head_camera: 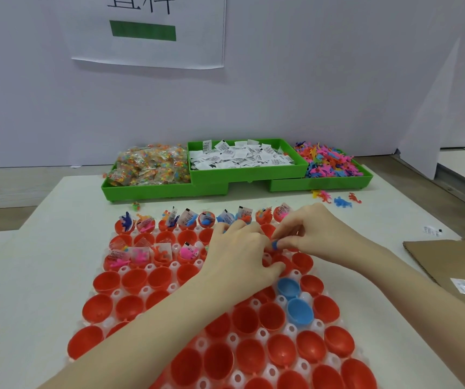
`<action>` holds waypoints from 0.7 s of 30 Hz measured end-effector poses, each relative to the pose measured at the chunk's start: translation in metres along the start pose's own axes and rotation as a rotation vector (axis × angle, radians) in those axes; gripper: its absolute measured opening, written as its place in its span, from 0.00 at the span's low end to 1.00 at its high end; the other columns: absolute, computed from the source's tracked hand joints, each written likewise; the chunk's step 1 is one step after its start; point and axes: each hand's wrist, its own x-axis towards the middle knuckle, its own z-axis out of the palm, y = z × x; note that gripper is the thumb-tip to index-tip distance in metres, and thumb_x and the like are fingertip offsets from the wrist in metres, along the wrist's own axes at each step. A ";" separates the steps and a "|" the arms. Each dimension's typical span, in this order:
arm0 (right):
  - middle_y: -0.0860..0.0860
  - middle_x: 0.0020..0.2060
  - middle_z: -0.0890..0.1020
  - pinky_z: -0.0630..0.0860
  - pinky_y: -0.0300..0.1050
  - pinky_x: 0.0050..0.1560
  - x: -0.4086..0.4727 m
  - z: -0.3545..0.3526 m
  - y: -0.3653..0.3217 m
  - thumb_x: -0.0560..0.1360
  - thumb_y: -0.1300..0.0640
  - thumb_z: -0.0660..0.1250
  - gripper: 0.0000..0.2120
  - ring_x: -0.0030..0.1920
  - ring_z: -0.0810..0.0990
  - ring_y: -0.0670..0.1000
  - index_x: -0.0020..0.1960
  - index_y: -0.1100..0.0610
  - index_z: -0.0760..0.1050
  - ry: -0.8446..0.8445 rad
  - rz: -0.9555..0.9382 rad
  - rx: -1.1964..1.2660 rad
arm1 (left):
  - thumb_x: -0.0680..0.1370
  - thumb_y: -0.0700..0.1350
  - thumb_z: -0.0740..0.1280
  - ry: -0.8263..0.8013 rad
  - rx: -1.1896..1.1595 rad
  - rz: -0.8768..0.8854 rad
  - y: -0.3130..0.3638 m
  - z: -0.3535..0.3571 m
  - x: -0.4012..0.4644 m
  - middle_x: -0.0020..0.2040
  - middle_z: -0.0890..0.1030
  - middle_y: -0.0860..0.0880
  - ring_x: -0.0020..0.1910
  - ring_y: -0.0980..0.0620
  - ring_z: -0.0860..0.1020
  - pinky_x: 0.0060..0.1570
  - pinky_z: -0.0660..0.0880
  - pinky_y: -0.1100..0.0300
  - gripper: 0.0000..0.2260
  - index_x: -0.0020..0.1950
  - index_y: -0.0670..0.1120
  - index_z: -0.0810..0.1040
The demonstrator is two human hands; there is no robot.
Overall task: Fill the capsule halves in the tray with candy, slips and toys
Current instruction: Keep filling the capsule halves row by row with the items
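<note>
A white tray (291, 331) on the table holds several red capsule halves (134, 280) and two blue ones (300, 311). The far row and part of the third row hold candy, slips and toys (187, 252). My left hand (239, 255) lies over the tray's middle right, fingers curled down onto the halves beneath it. My right hand (307, 231) meets it from the right and pinches a small blue toy (275, 244) at its fingertips. What is under the left palm is hidden.
Three green bins stand at the back: candy bags (147, 167), white slips (242, 157), coloured toys (329, 162). Loose toys (338, 200) lie in front of the right bin. Cardboard (456, 265) with a small packet lies at the right. A slip (432, 231) lies nearby.
</note>
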 end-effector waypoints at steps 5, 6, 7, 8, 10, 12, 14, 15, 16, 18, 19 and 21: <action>0.50 0.40 0.84 0.75 0.31 0.39 0.004 0.001 0.000 0.68 0.62 0.72 0.09 0.35 0.77 0.40 0.48 0.57 0.83 0.024 0.013 -0.087 | 0.75 0.60 0.59 -0.022 0.037 0.043 0.000 0.000 -0.002 0.59 0.76 0.56 0.59 0.55 0.68 0.55 0.55 0.57 0.17 0.52 0.53 0.82; 0.51 0.41 0.84 0.77 0.35 0.42 0.005 0.003 -0.001 0.68 0.62 0.73 0.09 0.37 0.78 0.42 0.48 0.57 0.83 0.013 0.018 -0.099 | 0.75 0.60 0.59 -0.016 0.035 0.037 0.000 0.000 -0.002 0.59 0.76 0.56 0.59 0.54 0.68 0.56 0.55 0.56 0.17 0.52 0.53 0.82; 0.51 0.42 0.84 0.78 0.39 0.45 0.007 0.004 -0.002 0.68 0.62 0.72 0.08 0.39 0.79 0.45 0.48 0.57 0.83 0.005 0.025 -0.121 | 0.75 0.60 0.60 -0.013 0.028 0.029 0.001 0.000 -0.002 0.58 0.76 0.56 0.59 0.54 0.68 0.56 0.56 0.56 0.17 0.52 0.53 0.82; 0.52 0.42 0.83 0.78 0.43 0.47 0.008 0.005 -0.003 0.69 0.63 0.72 0.07 0.41 0.80 0.47 0.47 0.57 0.83 0.001 0.033 -0.153 | 0.75 0.60 0.60 -0.016 0.021 0.025 0.001 0.000 -0.002 0.59 0.77 0.56 0.59 0.54 0.68 0.56 0.56 0.57 0.17 0.52 0.53 0.82; 0.53 0.43 0.83 0.77 0.48 0.49 0.010 0.009 -0.005 0.70 0.64 0.69 0.07 0.45 0.79 0.50 0.46 0.57 0.83 -0.008 0.033 -0.237 | 0.75 0.60 0.60 -0.025 0.004 0.024 0.000 0.002 -0.002 0.60 0.76 0.56 0.60 0.55 0.68 0.56 0.56 0.57 0.16 0.52 0.53 0.82; 0.54 0.44 0.83 0.76 0.50 0.50 0.011 0.013 -0.005 0.71 0.65 0.67 0.09 0.48 0.78 0.52 0.47 0.56 0.82 -0.020 0.001 -0.317 | 0.75 0.60 0.60 -0.029 0.002 0.026 -0.002 0.002 -0.002 0.61 0.76 0.57 0.62 0.55 0.67 0.57 0.55 0.58 0.16 0.53 0.54 0.82; 0.53 0.45 0.82 0.76 0.49 0.49 0.009 0.015 -0.004 0.72 0.65 0.65 0.09 0.48 0.77 0.52 0.48 0.56 0.81 -0.024 -0.014 -0.346 | 0.75 0.60 0.60 -0.027 0.004 0.034 -0.003 0.003 -0.003 0.61 0.76 0.57 0.62 0.55 0.67 0.58 0.55 0.57 0.17 0.54 0.54 0.81; 0.53 0.45 0.82 0.77 0.49 0.49 0.007 0.016 -0.002 0.72 0.64 0.65 0.09 0.48 0.77 0.52 0.49 0.55 0.80 -0.022 -0.018 -0.345 | 0.75 0.60 0.60 -0.026 0.002 0.038 -0.003 0.004 -0.002 0.61 0.76 0.56 0.62 0.55 0.67 0.57 0.55 0.57 0.17 0.54 0.53 0.81; 0.53 0.46 0.81 0.77 0.50 0.49 0.006 0.015 -0.001 0.72 0.63 0.65 0.09 0.48 0.77 0.51 0.50 0.55 0.79 -0.021 -0.022 -0.339 | 0.75 0.60 0.60 -0.024 0.001 0.043 -0.002 0.004 -0.002 0.60 0.76 0.56 0.61 0.55 0.67 0.57 0.55 0.57 0.16 0.53 0.53 0.81; 0.52 0.46 0.81 0.77 0.50 0.49 0.004 0.011 0.003 0.73 0.61 0.66 0.11 0.47 0.78 0.51 0.54 0.52 0.77 -0.025 -0.011 -0.277 | 0.75 0.60 0.60 -0.012 0.003 0.057 -0.003 0.004 -0.001 0.60 0.76 0.57 0.61 0.55 0.67 0.56 0.53 0.58 0.16 0.52 0.53 0.81; 0.51 0.45 0.81 0.77 0.49 0.49 0.003 0.008 0.004 0.73 0.60 0.67 0.12 0.47 0.79 0.50 0.56 0.51 0.76 -0.032 -0.004 -0.230 | 0.75 0.60 0.61 -0.002 -0.004 0.061 -0.004 0.003 -0.001 0.60 0.76 0.57 0.62 0.55 0.67 0.56 0.53 0.58 0.16 0.52 0.53 0.81; 0.48 0.44 0.82 0.77 0.46 0.48 0.001 0.005 0.007 0.72 0.58 0.69 0.14 0.46 0.79 0.47 0.56 0.50 0.75 -0.047 -0.004 -0.171 | 0.74 0.61 0.62 0.035 -0.043 0.064 -0.005 0.001 -0.003 0.61 0.75 0.57 0.63 0.56 0.67 0.59 0.53 0.58 0.16 0.51 0.54 0.82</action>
